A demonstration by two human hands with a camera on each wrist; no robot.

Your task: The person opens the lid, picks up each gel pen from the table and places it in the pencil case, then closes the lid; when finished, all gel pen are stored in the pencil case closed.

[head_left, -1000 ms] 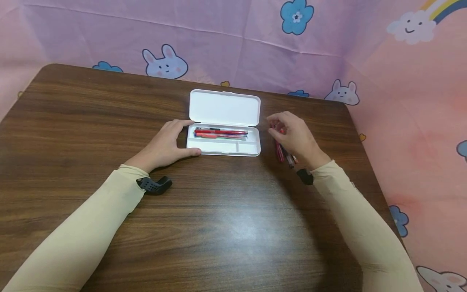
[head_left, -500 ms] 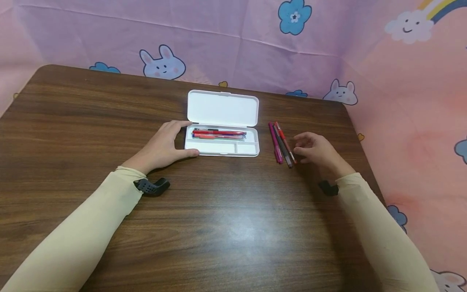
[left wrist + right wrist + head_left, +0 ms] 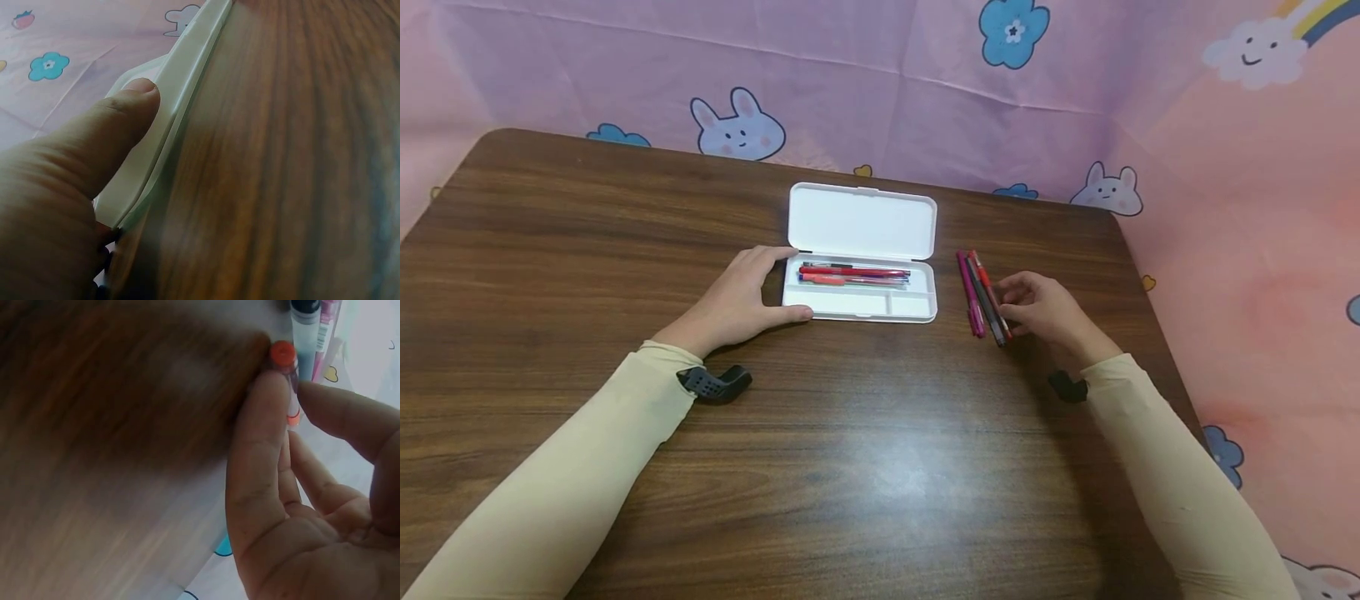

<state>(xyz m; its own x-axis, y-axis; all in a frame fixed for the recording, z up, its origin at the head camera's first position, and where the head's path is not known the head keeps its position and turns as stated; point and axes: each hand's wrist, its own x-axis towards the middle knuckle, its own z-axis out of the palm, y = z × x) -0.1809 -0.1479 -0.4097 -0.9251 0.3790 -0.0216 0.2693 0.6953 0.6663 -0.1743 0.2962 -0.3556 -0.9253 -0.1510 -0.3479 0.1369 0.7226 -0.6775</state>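
Observation:
A white pencil case lies with its lid raised; several red, orange and dark pens rest in its rear compartment. My left hand holds the case's left end, thumb at the front edge and a finger by the hinge. In the left wrist view the thumb presses the case's side wall. My right hand pinches a red pen near its lower end, between thumb and finger. Beside it on the table lie a black-capped grey pen and a magenta pen.
The brown wooden table extends around the case and pens. Behind and to the right hangs a pink and purple cloth with cartoon prints. Each wrist carries a black strap.
My right hand has swung from above the pens to their right side, uncovering them, then moved in to the red pen. The left hand has stayed on the case.

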